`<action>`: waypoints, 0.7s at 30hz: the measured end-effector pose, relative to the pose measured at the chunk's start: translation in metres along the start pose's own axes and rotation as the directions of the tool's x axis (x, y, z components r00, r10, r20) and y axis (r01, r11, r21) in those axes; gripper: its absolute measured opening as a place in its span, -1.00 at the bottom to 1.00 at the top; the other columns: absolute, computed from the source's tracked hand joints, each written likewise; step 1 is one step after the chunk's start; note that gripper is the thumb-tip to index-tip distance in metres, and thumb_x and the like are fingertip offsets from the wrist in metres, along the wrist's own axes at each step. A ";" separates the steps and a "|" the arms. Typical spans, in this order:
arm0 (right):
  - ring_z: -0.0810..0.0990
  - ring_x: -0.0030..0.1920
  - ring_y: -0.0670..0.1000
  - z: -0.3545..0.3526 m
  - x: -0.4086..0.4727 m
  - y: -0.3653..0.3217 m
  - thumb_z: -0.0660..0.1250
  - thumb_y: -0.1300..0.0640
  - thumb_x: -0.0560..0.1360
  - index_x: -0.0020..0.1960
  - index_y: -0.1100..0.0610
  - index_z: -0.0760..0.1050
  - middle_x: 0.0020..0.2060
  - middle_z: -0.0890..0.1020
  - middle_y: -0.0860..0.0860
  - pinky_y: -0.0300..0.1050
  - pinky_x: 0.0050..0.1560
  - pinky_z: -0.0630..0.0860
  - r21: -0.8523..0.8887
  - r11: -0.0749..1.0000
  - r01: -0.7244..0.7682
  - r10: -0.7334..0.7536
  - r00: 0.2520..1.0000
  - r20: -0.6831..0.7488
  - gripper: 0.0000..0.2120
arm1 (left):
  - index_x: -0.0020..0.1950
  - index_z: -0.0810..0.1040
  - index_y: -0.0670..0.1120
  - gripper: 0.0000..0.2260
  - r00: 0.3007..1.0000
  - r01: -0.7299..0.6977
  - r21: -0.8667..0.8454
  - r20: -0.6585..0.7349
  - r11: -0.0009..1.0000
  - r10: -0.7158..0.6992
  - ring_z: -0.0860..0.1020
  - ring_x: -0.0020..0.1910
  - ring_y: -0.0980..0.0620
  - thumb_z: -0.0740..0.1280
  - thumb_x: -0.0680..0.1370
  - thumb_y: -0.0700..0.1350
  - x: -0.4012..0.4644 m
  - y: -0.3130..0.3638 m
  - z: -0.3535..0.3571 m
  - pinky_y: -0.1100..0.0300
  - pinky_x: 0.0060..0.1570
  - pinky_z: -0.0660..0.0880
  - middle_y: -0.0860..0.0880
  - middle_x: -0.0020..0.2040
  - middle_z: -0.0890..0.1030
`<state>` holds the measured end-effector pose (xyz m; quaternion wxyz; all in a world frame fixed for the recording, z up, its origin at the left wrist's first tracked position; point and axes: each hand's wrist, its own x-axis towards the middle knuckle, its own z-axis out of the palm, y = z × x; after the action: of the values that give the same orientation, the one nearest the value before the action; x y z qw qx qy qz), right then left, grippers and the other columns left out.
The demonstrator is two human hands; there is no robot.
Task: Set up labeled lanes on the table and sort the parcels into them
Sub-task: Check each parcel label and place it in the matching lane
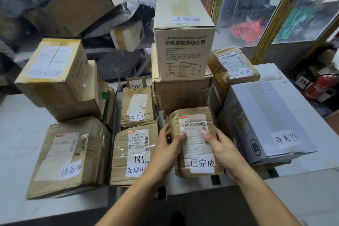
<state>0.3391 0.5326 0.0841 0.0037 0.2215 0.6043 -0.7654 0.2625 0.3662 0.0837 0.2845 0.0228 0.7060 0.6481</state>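
Head view shows me both hands on the small brown taped cardboard parcel with a white 已完成 label (195,143), which sits at the near end of the third lane, its long axis running away from me toward the stacked tall beige toast carton (184,38) that carries the same label. My left hand (165,150) wraps the parcel's left edge, thumb lying across the shipping label; my right hand (222,149) grips the right edge, thumb on top as well. Fingers on both sides are curled round the parcel, so it is firmly held between them, neither hand clearly nearer. I cannot tell whether its underside rests on the pale grey counter (20,134) or hangs just above it. Just left lies the brown parcel marked 处理中 (134,154); to the right, the large white box marked 异常件 (266,115). I judge the coming move is a short settle straight ahead, squaring it behind the carton stack without nudging its neighbours.
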 end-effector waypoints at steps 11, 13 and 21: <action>0.72 0.04 0.04 0.006 0.004 -0.003 0.35 -0.09 0.52 0.27 -0.06 0.49 0.06 0.72 -0.02 -0.09 -0.08 0.66 -0.013 1.000 0.008 -0.008 1.000 -0.010 -0.66 | 0.45 0.39 0.13 -0.33 0.999 -0.045 0.030 -0.016 0.999 0.046 0.59 0.22 0.08 0.38 0.40 0.37 -0.001 0.009 0.005 -0.04 0.26 0.53 0.04 0.27 0.60; 0.71 0.04 0.06 0.004 0.004 -0.003 0.34 0.02 0.56 0.29 -0.09 0.45 0.07 0.71 -0.02 -0.08 -0.10 0.66 0.004 1.000 0.004 -0.004 1.000 0.000 -0.69 | 0.42 0.42 0.10 -0.32 0.998 -0.029 0.005 -0.048 1.000 0.029 0.61 0.19 0.09 0.35 0.39 0.39 0.002 0.011 0.003 -0.03 0.24 0.55 0.04 0.24 0.62; 0.70 0.10 0.05 0.006 0.008 -0.008 0.36 -0.09 0.52 0.38 -0.08 0.43 0.13 0.69 -0.01 -0.03 0.00 0.66 -0.043 0.995 0.093 -0.092 0.996 0.023 -0.55 | 0.25 0.57 0.13 -0.49 0.987 -0.130 0.040 -0.094 0.991 0.134 0.66 0.08 0.13 0.24 0.45 0.39 0.012 0.021 0.009 -0.05 0.14 0.59 0.12 0.10 0.69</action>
<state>0.3275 0.5311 0.0897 -0.0205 0.1854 0.6305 -0.7534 0.2490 0.3823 0.0984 0.2062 0.0430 0.7267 0.6539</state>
